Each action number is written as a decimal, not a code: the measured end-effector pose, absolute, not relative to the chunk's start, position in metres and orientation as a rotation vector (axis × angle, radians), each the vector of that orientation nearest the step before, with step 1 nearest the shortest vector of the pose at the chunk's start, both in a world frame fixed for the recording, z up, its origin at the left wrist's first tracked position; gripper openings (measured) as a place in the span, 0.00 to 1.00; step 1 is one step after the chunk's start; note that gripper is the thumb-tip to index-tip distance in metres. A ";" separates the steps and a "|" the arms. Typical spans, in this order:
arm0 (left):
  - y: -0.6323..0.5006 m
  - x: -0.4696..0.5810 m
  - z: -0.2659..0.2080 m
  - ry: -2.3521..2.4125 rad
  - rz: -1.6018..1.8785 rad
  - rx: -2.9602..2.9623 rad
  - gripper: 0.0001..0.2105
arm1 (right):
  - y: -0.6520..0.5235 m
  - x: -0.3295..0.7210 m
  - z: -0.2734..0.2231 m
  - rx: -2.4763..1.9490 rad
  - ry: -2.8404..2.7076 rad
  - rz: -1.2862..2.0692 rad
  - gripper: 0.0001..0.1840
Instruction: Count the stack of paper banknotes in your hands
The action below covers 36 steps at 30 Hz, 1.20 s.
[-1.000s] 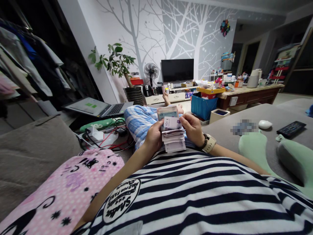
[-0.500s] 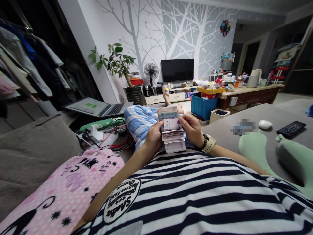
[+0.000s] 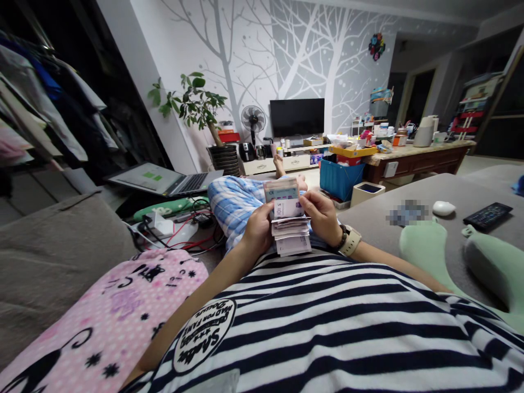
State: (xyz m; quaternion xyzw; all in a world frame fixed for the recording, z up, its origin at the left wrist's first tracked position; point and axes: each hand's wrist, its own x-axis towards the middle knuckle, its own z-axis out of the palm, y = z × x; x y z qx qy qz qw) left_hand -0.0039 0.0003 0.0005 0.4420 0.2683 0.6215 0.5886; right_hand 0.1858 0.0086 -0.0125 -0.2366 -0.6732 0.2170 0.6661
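Note:
Above my lap, my left hand (image 3: 257,228) is closed on the left side of a stack of small printed cards (image 3: 290,230). The stack is fanned in layers, its lowest cards near the striped shirt. My right hand (image 3: 321,217) pinches the right edge of the top card (image 3: 287,207), which is white with purple print. Just beyond the cards is a clear case (image 3: 281,189) with a bluish printed piece showing in it; what supports it is hidden. A watch and a dark bracelet are on my right wrist.
A laptop (image 3: 164,180) lies open at the left, near tangled cables (image 3: 204,218) and a pink patterned blanket (image 3: 135,295). On the sofa at the right are a white mouse (image 3: 444,208), a remote control (image 3: 488,216) and a green neck pillow (image 3: 426,251). A blue bin (image 3: 340,177) stands ahead.

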 end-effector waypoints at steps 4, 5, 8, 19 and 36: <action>-0.002 -0.003 0.002 0.615 1.437 1.029 0.18 | 0.008 0.186 -0.012 -0.537 -1.526 0.487 0.43; -0.003 -0.003 0.002 0.615 1.438 1.032 0.18 | 0.008 0.186 -0.012 -0.534 -1.525 0.485 0.43; -0.006 -0.004 0.004 0.616 1.437 1.046 0.19 | 0.009 0.186 -0.013 -0.528 -1.517 0.486 0.44; -0.008 -0.002 0.008 0.629 1.446 1.037 0.16 | 0.010 0.186 -0.013 -0.528 -1.508 0.516 0.44; -0.010 -0.006 0.009 0.630 1.466 1.016 0.16 | 0.012 0.187 -0.013 -0.508 -1.521 0.520 0.46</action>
